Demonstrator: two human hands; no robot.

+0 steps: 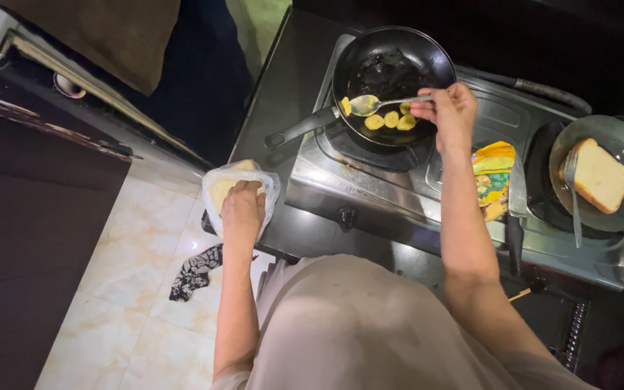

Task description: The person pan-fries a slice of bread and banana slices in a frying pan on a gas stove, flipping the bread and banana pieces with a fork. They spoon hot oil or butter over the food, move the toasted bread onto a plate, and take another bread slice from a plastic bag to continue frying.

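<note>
Dark tabletop carrying our steel stove, pale tiled floor open at left, our right hand fingers pinching a spoon over the pan, left hand fingers curled on a bread bag at the tabletop edge.

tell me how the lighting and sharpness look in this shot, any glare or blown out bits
Head view: dim overall, corners falling to black; the garment at the bottom is blown out; soft glare on the stove steel; right hand with spoon over the pan is reasonably sharp, left hand too.
</note>
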